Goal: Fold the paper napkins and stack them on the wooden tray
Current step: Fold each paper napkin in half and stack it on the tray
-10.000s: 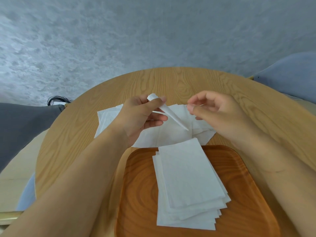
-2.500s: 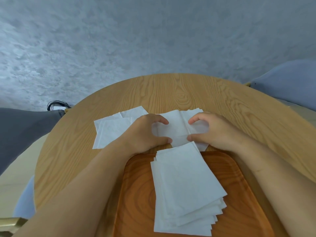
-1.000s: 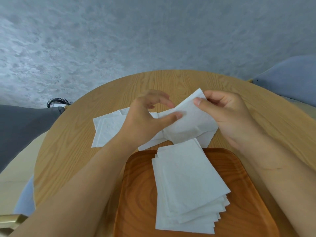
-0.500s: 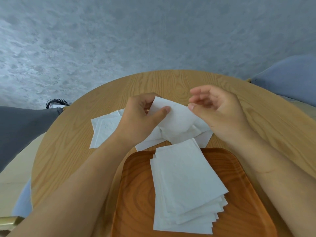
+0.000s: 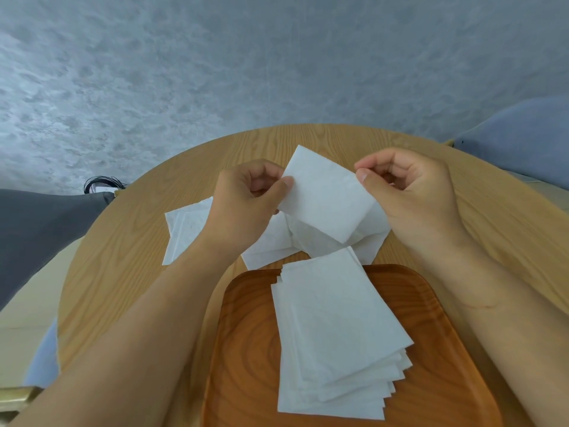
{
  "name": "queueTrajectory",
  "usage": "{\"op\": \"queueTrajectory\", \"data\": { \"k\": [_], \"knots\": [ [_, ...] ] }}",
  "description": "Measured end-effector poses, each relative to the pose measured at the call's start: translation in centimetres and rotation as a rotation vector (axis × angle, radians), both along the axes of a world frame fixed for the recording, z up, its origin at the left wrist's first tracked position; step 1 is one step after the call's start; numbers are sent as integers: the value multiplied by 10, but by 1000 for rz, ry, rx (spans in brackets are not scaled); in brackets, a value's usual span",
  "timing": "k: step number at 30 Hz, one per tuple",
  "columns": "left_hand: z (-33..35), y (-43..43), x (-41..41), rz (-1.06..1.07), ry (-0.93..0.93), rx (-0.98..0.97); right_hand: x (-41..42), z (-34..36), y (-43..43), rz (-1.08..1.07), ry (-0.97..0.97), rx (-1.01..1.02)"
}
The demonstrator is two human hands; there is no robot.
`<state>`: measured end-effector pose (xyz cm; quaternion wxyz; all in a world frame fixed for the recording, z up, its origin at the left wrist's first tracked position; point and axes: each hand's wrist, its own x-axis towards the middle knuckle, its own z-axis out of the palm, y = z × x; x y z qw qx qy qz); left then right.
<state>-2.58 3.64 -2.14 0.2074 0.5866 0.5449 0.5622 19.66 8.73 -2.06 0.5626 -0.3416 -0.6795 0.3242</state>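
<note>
A white paper napkin (image 5: 323, 195) hangs in the air above the table, folded over. My left hand (image 5: 246, 201) pinches its left edge between thumb and fingers. My right hand (image 5: 409, 192) pinches its right edge the same way. Under it several loose unfolded napkins (image 5: 184, 229) lie spread on the round wooden table (image 5: 129, 241). Nearer to me sits the wooden tray (image 5: 246, 349), reddish brown, with a fanned stack of folded napkins (image 5: 335, 334) on it. The stack's far end sticks out past the tray's far rim.
A grey chair back (image 5: 34, 235) stands at the left of the table and a blue-grey chair (image 5: 523, 140) at the far right. A black cable coil (image 5: 103, 184) lies beyond the table's left edge. Behind is a mottled grey wall.
Both hands lifted one napkin off the loose pile and brought its halves together; it now hangs higher and flatter between the two pinches than half a second ago.
</note>
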Motion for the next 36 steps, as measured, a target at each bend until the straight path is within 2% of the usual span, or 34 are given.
{"op": "queueTrajectory", "data": {
  "k": [4, 7, 10, 15, 18, 20, 23, 30, 36],
  "knots": [
    [6, -2, -4, 27, -193, 18, -3, -1, -5, 115, -21, -47],
    [11, -4, -10, -22, -382, -84, -4, 0, -7, 237, -6, -131],
    [12, -4, -15, -123, -436, -221, -4, 2, -6, 269, 1, -216],
    [11, -7, -8, -323, -268, -419, 0, 5, -4, 294, 28, -394],
    [9, -11, -2, -449, -108, -496, 5, 5, -3, 315, -116, -436],
    [8, -12, -2, -500, -68, -534, 6, 4, -4, 339, -252, -413],
    [8, -12, -5, -550, -37, -599, 6, 3, -4, 418, -294, -396],
    [6, -12, -5, -633, 153, -611, 8, 4, -8, 505, -426, -415],
    [5, -11, -5, -622, 192, -628, 7, 0, -3, 455, -458, -356]
  ]
}}
